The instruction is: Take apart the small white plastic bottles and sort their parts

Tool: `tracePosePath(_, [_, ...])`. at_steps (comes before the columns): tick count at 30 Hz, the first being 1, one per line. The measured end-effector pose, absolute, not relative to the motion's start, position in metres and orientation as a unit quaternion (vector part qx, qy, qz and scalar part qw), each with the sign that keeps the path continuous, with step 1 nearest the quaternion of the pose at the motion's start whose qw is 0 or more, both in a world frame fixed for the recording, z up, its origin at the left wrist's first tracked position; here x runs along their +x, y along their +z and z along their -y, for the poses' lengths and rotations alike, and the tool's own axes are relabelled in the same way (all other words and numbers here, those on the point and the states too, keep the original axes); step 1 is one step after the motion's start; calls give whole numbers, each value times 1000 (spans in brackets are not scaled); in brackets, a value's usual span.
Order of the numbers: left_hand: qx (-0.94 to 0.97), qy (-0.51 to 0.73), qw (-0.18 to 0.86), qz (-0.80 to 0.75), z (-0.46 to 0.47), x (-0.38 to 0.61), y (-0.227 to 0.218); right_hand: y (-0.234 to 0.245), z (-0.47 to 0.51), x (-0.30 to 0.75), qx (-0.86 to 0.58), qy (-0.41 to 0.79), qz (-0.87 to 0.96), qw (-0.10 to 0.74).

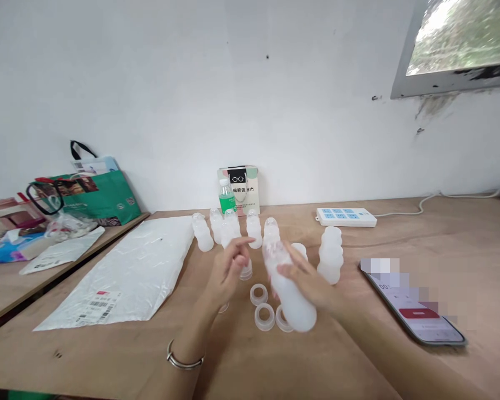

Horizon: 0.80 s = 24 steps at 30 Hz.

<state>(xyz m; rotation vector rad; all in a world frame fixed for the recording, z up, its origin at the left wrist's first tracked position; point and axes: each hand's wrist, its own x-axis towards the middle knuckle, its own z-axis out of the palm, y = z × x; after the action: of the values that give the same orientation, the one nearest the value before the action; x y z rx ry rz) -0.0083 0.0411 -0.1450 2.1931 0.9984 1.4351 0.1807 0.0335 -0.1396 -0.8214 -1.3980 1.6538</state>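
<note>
My right hand (302, 272) is wrapped round a frosted white baby bottle (294, 305), tilted with its clear cap end up and to the left. Close to that cap is my left hand (232, 264), its index finger stretched out and the other fingers loosely bent, with nothing visible in it. Below the hands lie several translucent collar rings, among them one ring (264, 317) in front and another ring (258, 294) behind it. Several capped bottles, such as this one (202, 233), stand behind the hands. A wavy-sided bottle body (330, 255) without a cap stands to the right.
A white plastic mailer bag (125, 272) lies at left. At right are a phone (412, 305) and a white power strip (345, 217) with its cord. A green-labelled drink bottle (226, 197) and a paper bag (250, 191) stand by the wall. A green shopping bag (108, 197) sits far left.
</note>
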Motion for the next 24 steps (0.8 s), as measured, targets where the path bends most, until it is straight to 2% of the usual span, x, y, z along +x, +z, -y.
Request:
tracePosePath(2, [809, 439, 208, -332, -38, -2, -148, -152, -23, 173, -316, 689, 553, 346])
tracePosePath(5, [805, 401, 253, -358, -36, 6, -151, -159, -15, 169, -297, 716, 549, 312])
tracePosePath(15, [676, 498, 346, -419, -37, 11, -150, -148, -16, 167, -290, 716, 548, 321])
tracePosePath(21, [652, 505, 325, -463, -42, 15, -151, -139, -22, 180, -378, 577, 661, 296])
tracePosePath(24, [597, 563, 270, -504, -50, -2, -144, -137, -22, 191, -434, 492, 702, 277])
